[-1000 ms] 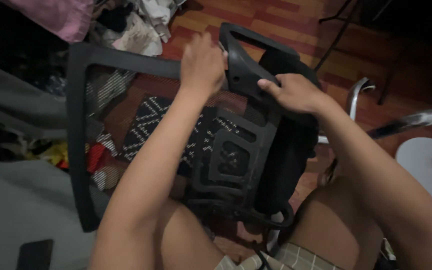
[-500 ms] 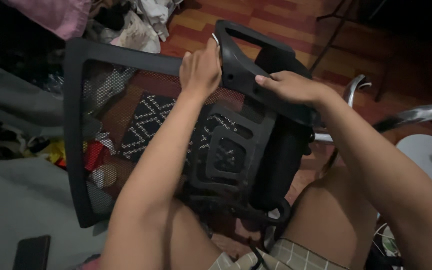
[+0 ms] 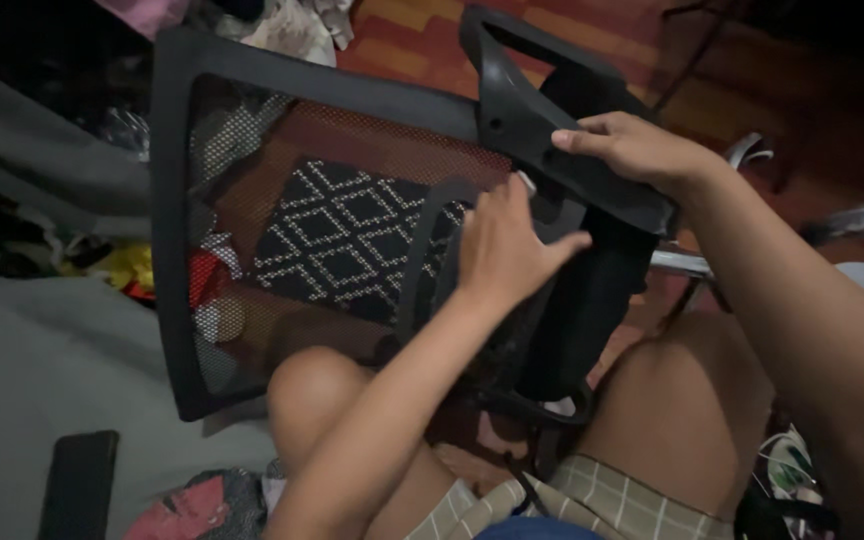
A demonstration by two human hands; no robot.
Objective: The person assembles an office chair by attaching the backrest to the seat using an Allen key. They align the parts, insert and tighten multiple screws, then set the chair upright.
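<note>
While right hand [image 3: 642, 150] stays clamped on chair back [image 3: 252, 90], left hand [image 3: 502, 245] dropped lower, fingers together on brace [image 3: 552, 130].

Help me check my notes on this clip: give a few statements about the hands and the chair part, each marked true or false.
1. The right hand rests on the black plastic spine of the mesh chair back. True.
2. The left hand is on the dark phone. False: it is at the spine's middle; the phone lies apart on the grey surface.
3. A diamond-patterned rug shows through the mesh. True.
4. The person wears long trousers. False: checked shorts, knees bare.
</note>
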